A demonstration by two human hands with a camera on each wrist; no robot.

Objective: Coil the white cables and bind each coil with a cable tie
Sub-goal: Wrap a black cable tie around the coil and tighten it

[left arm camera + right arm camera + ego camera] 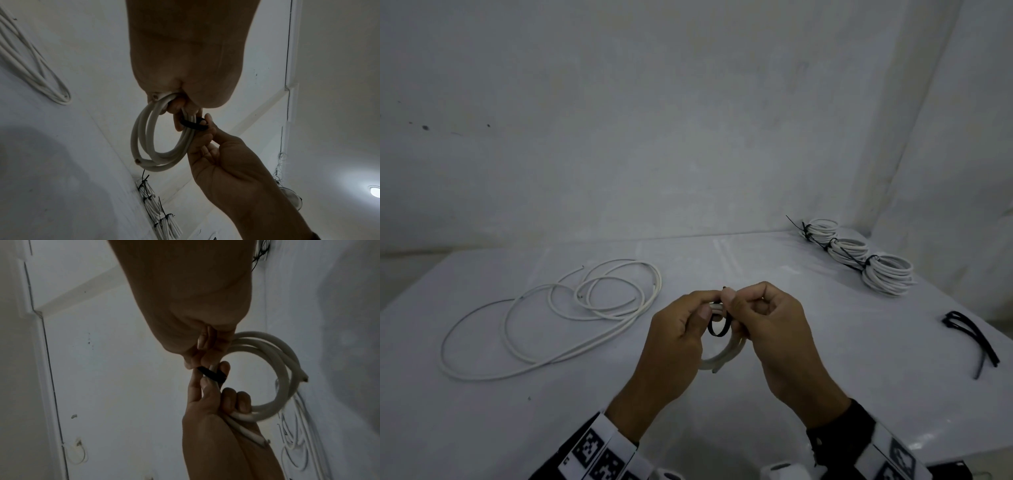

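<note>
A small coil of white cable (726,353) hangs between my two hands above the middle of the table. My left hand (681,329) grips the coil (144,134) with its fingers curled round the strands. A black cable tie (719,327) loops round the strands at the top of the coil. My right hand (763,308) pinches the tie (193,125) with thumb and forefinger, right against my left thumb. In the right wrist view the tie (211,374) crosses the strands between both hands' fingertips, and the coil (271,369) bulges to the right.
A long loose white cable (558,311) lies in wide loops on the table's left. Three tied coils (859,257) sit in a row at the back right. Spare black cable ties (972,339) lie near the right edge. A wall stands close behind the white table (825,325).
</note>
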